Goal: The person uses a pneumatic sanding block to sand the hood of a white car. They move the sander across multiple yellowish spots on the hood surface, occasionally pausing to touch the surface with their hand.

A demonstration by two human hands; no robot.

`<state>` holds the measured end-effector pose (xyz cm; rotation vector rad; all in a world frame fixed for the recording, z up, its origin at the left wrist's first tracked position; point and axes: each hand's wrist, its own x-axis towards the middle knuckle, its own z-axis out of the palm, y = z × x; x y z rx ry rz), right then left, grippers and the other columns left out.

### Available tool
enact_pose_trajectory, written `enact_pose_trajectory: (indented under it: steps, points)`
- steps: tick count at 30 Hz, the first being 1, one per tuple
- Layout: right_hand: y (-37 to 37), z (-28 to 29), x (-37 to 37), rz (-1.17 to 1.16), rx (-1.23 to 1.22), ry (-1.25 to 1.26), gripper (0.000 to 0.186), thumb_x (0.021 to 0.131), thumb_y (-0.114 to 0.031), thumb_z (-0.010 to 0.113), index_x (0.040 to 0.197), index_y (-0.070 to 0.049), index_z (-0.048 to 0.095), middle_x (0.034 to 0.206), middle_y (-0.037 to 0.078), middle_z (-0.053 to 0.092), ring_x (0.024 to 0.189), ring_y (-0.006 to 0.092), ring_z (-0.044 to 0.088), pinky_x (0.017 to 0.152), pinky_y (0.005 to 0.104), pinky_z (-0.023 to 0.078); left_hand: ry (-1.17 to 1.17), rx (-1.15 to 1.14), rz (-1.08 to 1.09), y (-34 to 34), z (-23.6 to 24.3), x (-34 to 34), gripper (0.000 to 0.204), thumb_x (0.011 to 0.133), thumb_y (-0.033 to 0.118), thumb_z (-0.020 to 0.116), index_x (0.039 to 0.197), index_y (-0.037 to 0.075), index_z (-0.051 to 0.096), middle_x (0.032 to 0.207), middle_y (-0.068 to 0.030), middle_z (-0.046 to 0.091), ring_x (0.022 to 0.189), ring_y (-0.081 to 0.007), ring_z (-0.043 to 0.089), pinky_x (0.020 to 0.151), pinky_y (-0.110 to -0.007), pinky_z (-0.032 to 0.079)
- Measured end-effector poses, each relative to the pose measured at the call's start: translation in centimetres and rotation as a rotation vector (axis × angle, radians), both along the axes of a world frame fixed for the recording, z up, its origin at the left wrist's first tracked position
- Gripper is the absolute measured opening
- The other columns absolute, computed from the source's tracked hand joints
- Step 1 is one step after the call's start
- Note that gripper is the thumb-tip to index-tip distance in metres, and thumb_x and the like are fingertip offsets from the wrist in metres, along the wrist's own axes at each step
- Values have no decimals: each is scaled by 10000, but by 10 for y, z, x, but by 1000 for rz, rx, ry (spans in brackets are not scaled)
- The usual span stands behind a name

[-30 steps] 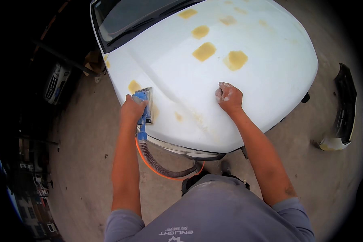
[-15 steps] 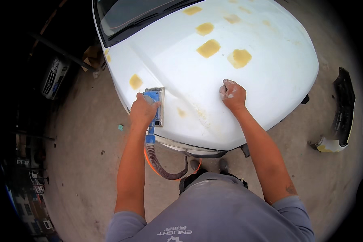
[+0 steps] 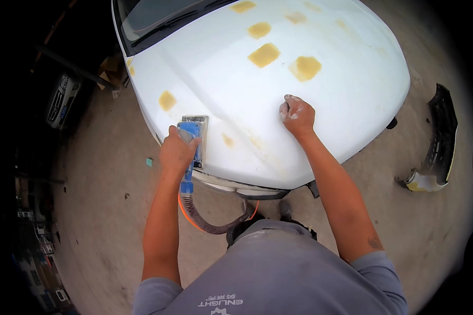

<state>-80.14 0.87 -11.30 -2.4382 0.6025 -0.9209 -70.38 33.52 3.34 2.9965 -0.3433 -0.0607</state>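
My left hand [image 3: 180,152] is wrapped round a blue sander [image 3: 195,137] with a rectangular grey pad. The pad lies on the white car hood [image 3: 226,79], near its left front edge, just below a yellowish filler patch [image 3: 167,101]. From the sander's handle end a ribbed dust hose [image 3: 194,216] curves down toward my waist, with an orange line [image 3: 187,214] beside it. On the middle of the hood rests my right hand [image 3: 298,115], closed, its fingers whitened with dust. Whether anything is inside that fist is hidden.
Several more yellowish patches [image 3: 264,55] dot the hood toward the windshield [image 3: 152,18]. A detached black-and-white bumper piece [image 3: 440,142] lies on the concrete floor at the right. Another vehicle [image 3: 62,102] stands at the far left. A small green scrap [image 3: 149,162] lies on the floor.
The sander has slid slightly toward me over the hood, nearer its front edge. My right hand stays at about the same spot on the hood. The whole view has shifted a little.
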Motion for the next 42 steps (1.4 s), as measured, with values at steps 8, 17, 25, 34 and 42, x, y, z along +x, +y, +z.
enact_pose_trajectory:
  steps: [8,17,25,34,42]
  points:
    - [11,23,-1,21,45,92,232,853,-154,646,1022,-67,779,969,75,769,872,278,726,745,375,587,-62,-72,72,48,4,79,732,831,437,839,1253,-71,523,1121,-304,724,1069,-459,712,913,-509,575]
    - [2,2,0,-16,-26,34,293,853,-174,662,1092,-66,792,1067,95,781,910,282,739,779,385,594,-23,-51,-5,55,-15,24,718,833,433,835,1253,-58,522,1129,-298,727,1071,-448,714,898,-502,575]
    - [4,12,-1,-20,2,122,311,859,-197,659,1102,-61,797,1113,103,780,948,297,742,810,391,596,-32,-87,51,63,-1,44,723,820,428,851,1245,-60,527,1097,-301,731,1039,-443,724,906,-505,575]
    - [2,7,2,-14,-15,156,307,867,-202,652,1098,-66,801,1155,113,780,990,295,748,843,395,602,-55,-124,82,89,-5,74,712,800,435,863,1207,-52,542,1079,-292,734,1021,-443,726,888,-496,577]
    - [4,14,-3,-2,-94,81,272,867,-167,660,1065,-44,800,1122,130,783,984,293,751,829,403,604,-2,-8,27,47,-10,16,723,809,427,858,1236,-57,532,1119,-297,727,1049,-430,723,915,-501,573]
